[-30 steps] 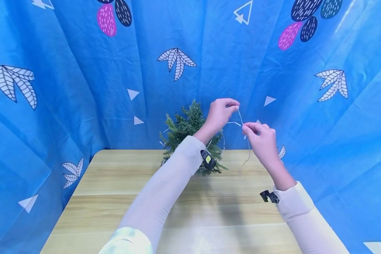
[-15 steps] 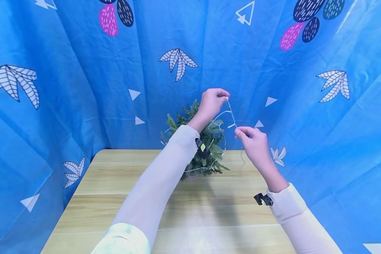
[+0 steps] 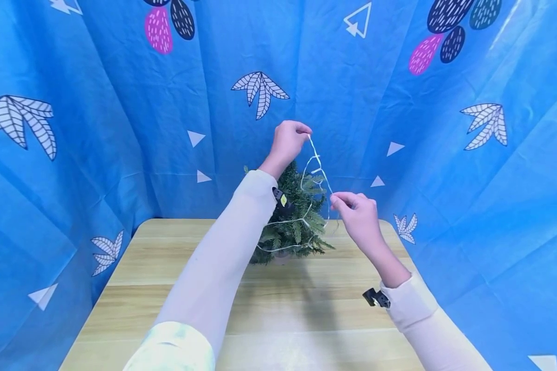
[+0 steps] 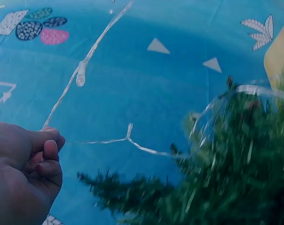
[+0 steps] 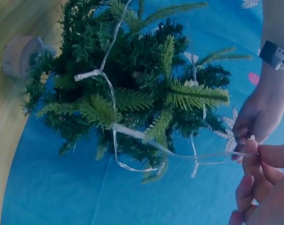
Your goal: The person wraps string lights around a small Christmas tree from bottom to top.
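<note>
A small artificial Christmas tree (image 3: pixel 301 206) stands on the table, partly hidden by my left arm. A string of fairy lights (image 3: pixel 321 169) with clear bulbs loops over its branches. Above the treetop, my left hand (image 3: pixel 289 141) pinches the light string between thumb and fingertips. To the tree's right and lower down, my right hand (image 3: pixel 359 216) pinches another stretch, and a loose end hangs beneath it. Between the hands the wire slants fairly straight. In the left wrist view, a strand with a small bulb (image 4: pixel 129 131) runs from my left fingers to the foliage.
The wooden table (image 3: pixel 167 288) has its back edge close to a blue patterned curtain (image 3: pixel 204 103). A pale round base (image 5: pixel 20 57) shows under the tree in the right wrist view. Dark cameras (image 3: pixel 376 298) are strapped at the wrists.
Both hands have moved left while still pinching the light string. The left has risen over the treetop; the right has come down slightly, and the wire between them has lengthened.
</note>
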The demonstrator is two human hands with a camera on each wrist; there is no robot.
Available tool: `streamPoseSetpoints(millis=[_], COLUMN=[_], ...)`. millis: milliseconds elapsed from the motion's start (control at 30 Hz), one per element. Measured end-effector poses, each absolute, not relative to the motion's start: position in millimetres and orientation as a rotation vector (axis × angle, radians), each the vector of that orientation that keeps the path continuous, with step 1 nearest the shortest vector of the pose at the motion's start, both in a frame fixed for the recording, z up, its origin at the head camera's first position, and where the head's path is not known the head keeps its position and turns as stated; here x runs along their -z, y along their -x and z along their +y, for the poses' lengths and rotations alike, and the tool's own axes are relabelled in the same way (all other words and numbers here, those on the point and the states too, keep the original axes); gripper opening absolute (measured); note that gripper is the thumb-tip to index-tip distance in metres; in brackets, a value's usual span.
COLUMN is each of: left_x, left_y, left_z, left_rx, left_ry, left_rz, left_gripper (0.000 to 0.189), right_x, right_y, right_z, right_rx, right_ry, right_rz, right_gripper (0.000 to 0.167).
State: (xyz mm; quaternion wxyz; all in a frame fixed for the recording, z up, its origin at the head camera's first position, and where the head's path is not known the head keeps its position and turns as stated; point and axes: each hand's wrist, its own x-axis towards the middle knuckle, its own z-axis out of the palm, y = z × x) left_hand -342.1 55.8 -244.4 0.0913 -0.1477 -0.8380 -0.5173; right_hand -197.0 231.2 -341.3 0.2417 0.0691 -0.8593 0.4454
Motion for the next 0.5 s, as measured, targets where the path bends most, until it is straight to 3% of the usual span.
streamPoseSetpoints(millis=[500], left_x=[240.6], left_y=[353.3], left_z=[3.9], left_rx=[1.310], left_ry=[0.369], left_rz=[-2.694], left_gripper=[0.021], right_x=[337.8], right_y=[189.0], right_z=[215.1], right_rx=[-1.166], right_ry=[-0.252], right_rz=[-2.383], right_gripper=[0.020])
